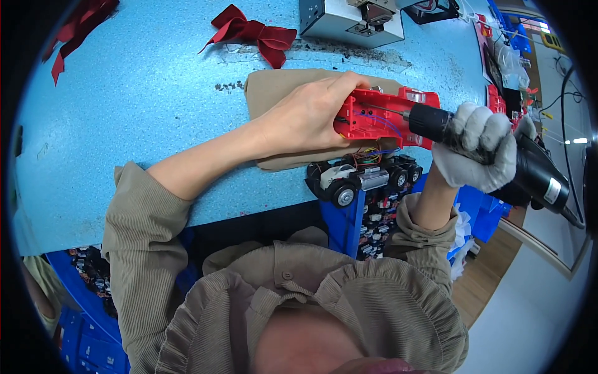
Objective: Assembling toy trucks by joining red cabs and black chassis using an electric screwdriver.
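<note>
My left hand (314, 112), bare, is closed around the left end of a red plastic toy truck body (386, 112), its hollow inside facing up. Blue wires and small dark screws show in it. In a white glove, my right hand (483, 146) grips a black electric screwdriver (430, 123). The thin bit reaches into the red shell; its tip is hard to make out. Just below lies a black toy truck chassis (367, 177) with wheels, a silver tank and coloured wires leading up to the shell. A folded tan cloth (274, 87) lies under the shell and my left hand.
Dark red bows (255, 36) lie on the blue table (156, 81), with a metal box device (352, 22) at the back. Blue bins (103, 311) of small parts stand below the near edge. A black cable (564, 106) hangs at the right.
</note>
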Tool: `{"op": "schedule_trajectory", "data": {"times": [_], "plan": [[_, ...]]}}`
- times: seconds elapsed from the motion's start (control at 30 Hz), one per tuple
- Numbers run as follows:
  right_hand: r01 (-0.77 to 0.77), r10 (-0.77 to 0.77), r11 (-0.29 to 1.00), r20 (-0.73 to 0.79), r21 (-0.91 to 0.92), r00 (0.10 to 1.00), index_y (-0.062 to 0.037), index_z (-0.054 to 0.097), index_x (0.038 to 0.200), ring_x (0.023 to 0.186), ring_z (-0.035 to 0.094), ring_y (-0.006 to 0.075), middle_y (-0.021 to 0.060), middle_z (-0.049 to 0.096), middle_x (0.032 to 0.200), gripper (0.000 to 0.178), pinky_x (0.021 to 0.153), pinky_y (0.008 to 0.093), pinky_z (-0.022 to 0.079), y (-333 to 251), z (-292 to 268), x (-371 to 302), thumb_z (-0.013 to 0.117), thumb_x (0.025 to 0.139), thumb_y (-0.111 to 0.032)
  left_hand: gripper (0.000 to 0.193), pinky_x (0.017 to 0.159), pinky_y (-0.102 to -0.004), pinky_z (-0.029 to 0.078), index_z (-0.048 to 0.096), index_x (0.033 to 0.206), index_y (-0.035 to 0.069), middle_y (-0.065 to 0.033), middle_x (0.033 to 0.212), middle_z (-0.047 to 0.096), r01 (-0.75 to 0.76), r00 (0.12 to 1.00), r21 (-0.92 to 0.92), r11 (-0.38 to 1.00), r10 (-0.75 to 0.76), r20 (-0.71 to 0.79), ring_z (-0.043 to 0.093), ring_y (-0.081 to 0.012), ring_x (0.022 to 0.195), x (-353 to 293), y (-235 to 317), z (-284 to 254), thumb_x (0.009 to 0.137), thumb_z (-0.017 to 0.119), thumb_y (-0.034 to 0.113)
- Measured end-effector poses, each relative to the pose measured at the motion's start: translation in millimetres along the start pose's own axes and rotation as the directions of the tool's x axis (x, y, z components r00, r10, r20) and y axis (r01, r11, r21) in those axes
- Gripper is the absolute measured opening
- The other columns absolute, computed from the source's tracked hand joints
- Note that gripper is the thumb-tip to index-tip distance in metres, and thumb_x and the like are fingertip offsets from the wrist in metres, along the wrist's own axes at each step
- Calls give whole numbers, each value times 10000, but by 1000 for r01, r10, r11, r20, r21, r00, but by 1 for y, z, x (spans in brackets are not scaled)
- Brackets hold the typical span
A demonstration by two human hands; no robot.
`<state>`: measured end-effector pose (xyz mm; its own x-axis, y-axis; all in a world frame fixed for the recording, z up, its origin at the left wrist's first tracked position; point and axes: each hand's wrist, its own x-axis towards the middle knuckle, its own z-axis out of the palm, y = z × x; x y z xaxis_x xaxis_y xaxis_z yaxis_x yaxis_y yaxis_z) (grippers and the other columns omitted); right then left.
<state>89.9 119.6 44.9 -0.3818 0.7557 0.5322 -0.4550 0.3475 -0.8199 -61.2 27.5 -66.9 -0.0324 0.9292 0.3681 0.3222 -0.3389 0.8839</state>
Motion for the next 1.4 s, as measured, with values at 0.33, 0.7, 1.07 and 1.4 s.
{"op": "schedule_trajectory", "data": {"times": [0.33,0.7,1.07,1.4], "plan": [[32,-42,992,75,124,996,-113,500,1085,485,391,83,-35,362,590,299,489,258,350,9,-7,2,477,811,-231,647,772,-356,499,412,1145,25,-157,984,583,-2,1000,-3,1000,2,16,606,-286,905,2,1,0,641,784,186],[60,-123,966,243,250,962,-112,380,1184,513,501,168,84,485,670,325,495,343,469,25,8,4,338,881,-4,590,761,-402,494,414,1101,11,-184,952,586,-12,1000,-73,997,12,-6,590,-349,895,-1,-1,3,664,750,221],[197,-180,977,191,-75,965,-77,412,1069,548,499,137,44,495,667,298,545,299,467,12,48,-6,449,817,78,640,806,-345,483,433,1133,21,-161,989,601,4,1000,-8,1000,-4,26,605,-274,934,7,19,-11,614,780,162],[-153,-68,384,-193,-910,979,13,569,896,621,597,209,133,601,680,202,598,367,473,3,-101,9,606,726,-90,663,818,-346,471,421,1140,2,-182,1019,585,18,999,31,999,-16,-41,593,-281,953,-10,30,-7,643,783,249]]}}
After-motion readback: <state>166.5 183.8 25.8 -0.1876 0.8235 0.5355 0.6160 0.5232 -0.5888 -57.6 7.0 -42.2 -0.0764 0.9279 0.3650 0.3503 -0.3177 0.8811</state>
